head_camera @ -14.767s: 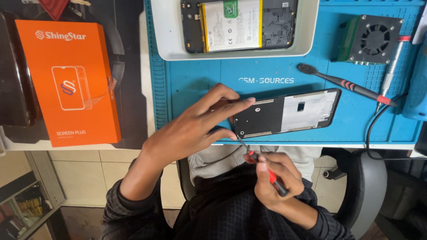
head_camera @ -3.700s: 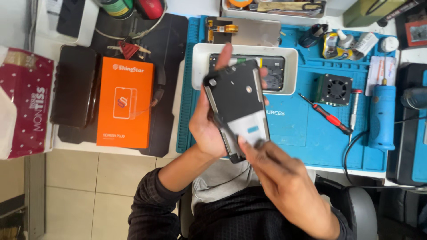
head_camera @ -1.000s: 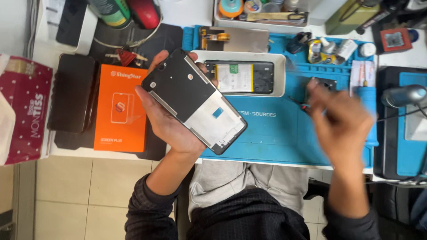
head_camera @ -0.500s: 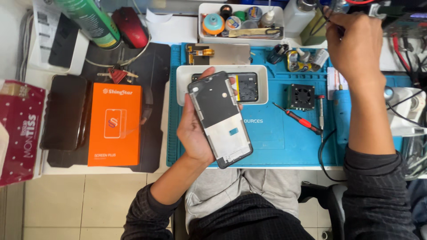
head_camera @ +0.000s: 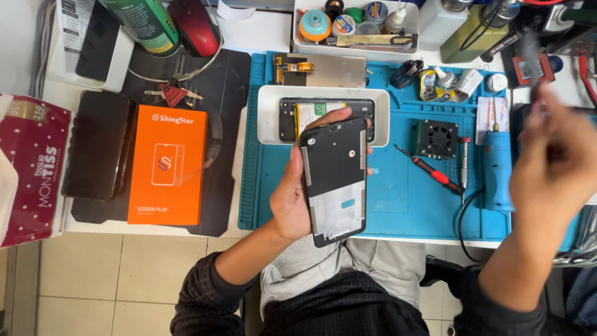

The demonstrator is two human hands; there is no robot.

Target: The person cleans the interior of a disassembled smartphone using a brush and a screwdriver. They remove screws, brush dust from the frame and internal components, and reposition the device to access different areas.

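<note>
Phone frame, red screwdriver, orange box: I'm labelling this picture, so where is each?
Phone frame (head_camera: 334,180): head view, middle of its dark back.
Red screwdriver (head_camera: 431,171): head view, on its handle.
Orange box (head_camera: 166,165): head view, centre of lid.

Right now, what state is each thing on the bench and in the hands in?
Left hand: fingers wrapped around the phone frame.
Phone frame: lifted off the mat, inner side up.
Right hand: blurred, grip unclear.
Opened phone: lying in the white tray, internals exposed.
Red screwdriver: lying loose on the blue mat.
Orange box: closed, flat.
</note>
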